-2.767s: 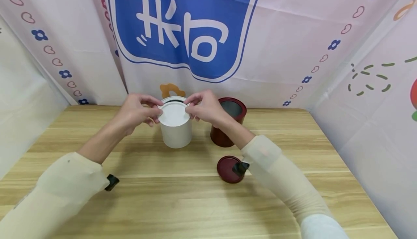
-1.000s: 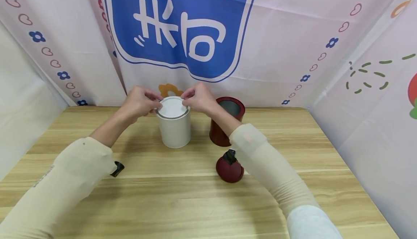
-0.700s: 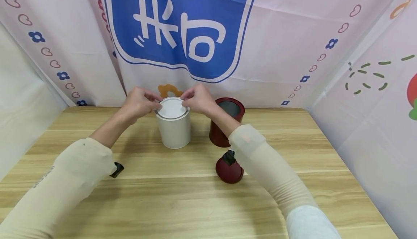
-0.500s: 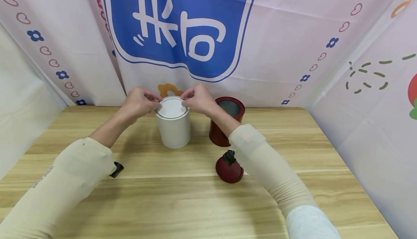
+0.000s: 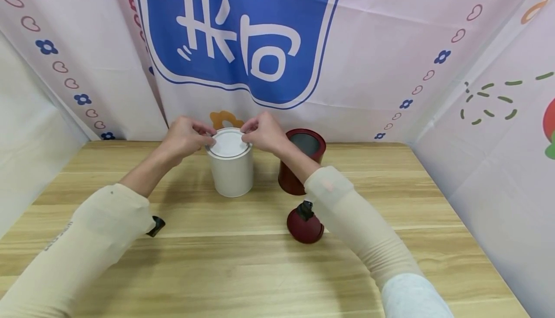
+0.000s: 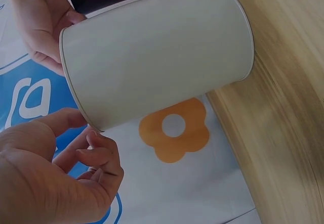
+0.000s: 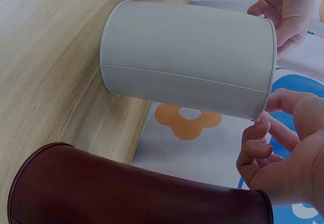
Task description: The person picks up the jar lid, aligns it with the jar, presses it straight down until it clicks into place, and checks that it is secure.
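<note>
A white can [image 5: 232,178] stands upright at the back of the table, its round white lid [image 5: 229,144] lying level on its top. At the left rim of the lid, my left hand [image 5: 184,136] pinches the edge, thumb on top and fingers curled at the side. Opposite, my right hand [image 5: 265,132] pinches the right rim in the same way. Both wrist views show the can's side, with curled fingers [image 6: 104,158] right at the rim in the left one. A dark red can [image 5: 297,181] stands uncovered to the right, partly behind my right forearm.
A dark red lid [image 5: 305,230] lies on the wooden table [image 5: 225,270], partly hidden by the black wrist camera [image 5: 305,209]. Behind the cans hangs a printed cloth [image 5: 355,77], close to the table's back edge. More cloth walls stand left and right.
Earlier the white lid was tilted forward, leaving a dark gap at the can's back rim. It now lies level on top, and both hands have shifted slightly with it. The red things stayed put.
</note>
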The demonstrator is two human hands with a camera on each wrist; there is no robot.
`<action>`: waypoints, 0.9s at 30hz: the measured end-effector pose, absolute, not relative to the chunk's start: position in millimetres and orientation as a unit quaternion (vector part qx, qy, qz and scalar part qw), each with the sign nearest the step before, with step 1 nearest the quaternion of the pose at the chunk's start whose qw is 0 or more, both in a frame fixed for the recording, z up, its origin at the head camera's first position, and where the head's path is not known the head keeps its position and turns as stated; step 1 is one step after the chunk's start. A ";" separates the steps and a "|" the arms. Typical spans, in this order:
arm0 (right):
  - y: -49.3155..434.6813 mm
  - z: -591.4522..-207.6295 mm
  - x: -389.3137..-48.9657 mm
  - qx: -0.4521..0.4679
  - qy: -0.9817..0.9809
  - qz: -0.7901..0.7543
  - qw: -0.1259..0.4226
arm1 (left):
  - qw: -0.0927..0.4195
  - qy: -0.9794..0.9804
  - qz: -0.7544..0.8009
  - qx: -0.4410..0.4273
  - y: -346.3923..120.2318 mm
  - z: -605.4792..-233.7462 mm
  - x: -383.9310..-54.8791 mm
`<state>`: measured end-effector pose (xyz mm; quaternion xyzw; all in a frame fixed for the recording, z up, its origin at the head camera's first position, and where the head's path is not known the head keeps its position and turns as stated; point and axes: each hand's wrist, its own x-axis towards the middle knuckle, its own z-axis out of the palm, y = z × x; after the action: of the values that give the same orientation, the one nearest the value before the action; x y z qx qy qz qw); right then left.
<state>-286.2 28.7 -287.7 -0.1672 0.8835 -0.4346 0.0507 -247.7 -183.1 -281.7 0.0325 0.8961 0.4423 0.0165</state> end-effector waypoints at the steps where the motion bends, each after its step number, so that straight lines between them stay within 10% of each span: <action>1: 28.9 -288.1 -286.2 -0.168 0.884 -0.434 0.050 | 0.018 0.897 0.441 0.032 -182.7 -281.7 -247.9; 27: 55.5 -280.0 -279.0 -0.325 0.884 -0.335 0.028 | -0.037 0.913 0.348 0.210 -200.2 -289.9 -232.3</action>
<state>-279.0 55.5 -280.0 -0.3249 0.8840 -0.3351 0.0277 -232.3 -200.2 -289.9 0.2097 0.9132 0.3476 -0.0366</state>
